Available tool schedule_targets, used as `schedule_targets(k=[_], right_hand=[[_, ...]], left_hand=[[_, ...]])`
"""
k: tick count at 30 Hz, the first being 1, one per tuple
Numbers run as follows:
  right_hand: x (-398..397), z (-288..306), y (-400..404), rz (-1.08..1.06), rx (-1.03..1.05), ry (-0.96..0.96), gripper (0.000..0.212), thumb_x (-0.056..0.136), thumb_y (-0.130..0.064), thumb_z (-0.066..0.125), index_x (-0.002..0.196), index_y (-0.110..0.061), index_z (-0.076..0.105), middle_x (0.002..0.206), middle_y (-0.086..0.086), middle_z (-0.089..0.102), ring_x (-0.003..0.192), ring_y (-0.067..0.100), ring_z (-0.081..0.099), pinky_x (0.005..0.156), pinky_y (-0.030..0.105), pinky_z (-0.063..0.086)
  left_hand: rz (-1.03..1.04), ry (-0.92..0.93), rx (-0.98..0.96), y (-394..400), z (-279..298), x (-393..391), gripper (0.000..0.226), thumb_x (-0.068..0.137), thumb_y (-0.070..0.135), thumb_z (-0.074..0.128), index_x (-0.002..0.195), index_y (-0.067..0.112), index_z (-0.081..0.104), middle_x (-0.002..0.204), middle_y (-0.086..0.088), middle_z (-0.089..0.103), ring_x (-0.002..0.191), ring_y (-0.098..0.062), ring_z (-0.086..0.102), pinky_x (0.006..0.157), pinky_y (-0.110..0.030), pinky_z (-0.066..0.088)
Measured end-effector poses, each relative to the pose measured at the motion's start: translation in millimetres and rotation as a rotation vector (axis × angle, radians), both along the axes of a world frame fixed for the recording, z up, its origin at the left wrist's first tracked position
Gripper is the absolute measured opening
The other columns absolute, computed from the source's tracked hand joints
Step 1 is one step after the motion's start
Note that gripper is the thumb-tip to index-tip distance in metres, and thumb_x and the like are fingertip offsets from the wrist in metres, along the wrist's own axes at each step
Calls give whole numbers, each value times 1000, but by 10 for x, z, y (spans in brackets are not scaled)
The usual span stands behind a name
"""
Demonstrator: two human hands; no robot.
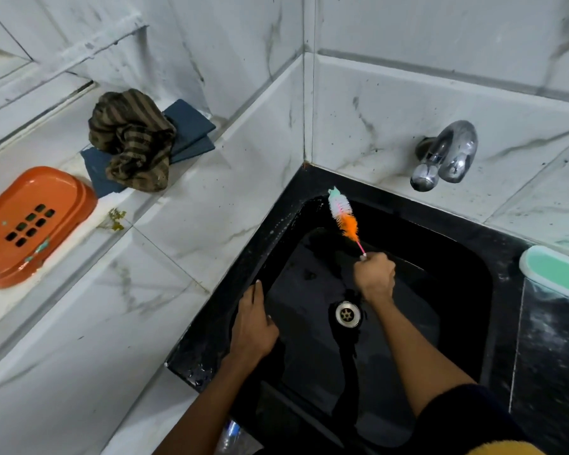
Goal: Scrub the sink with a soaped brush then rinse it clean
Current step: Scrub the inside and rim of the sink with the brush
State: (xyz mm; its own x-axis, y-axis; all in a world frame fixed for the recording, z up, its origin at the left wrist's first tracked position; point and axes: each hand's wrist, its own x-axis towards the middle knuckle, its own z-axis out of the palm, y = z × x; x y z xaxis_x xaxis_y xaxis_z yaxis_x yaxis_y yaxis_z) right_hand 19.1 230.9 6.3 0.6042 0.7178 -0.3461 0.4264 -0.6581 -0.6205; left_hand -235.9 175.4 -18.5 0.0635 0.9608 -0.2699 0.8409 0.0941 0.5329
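While gripped, brush against sink.

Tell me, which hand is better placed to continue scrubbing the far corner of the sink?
Right. The right hand already grips the brush, whose bristles are at the sink's far corner. The left hand only rests on the near-left rim.

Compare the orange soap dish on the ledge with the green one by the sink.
The orange soap dish sits whole in view on the white marble ledge left of the sink; the green soap dish sits on the black counter to the right, cut off by the frame edge. The orange one shows dark drain slots; the green one shows none and has a white rim. Both are rounded, shallow and hold no soap bar.
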Motion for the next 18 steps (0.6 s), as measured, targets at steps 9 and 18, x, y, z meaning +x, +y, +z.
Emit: schedule_targets(k=[9,18], right_hand=[[-112,73,102,15,-3,-3,22,79,-20,53,91,-14,69,89,15,66,90,38,64,79,39,54],[-115,144,160,17,-24,-57,29,81,-22,55,106,-16,70,103,18,67,99,38,63,84,39,51]], left_hand=[[-217,55,101,298,71,81,84,85,7,51,159,12,13,167,-5,10,153,-21,13,120,-35,27],[-346,129,86,566,56,161,87,80,12,46,159,7,9,167,-10,7,154,-23,7,124,-33,14]])
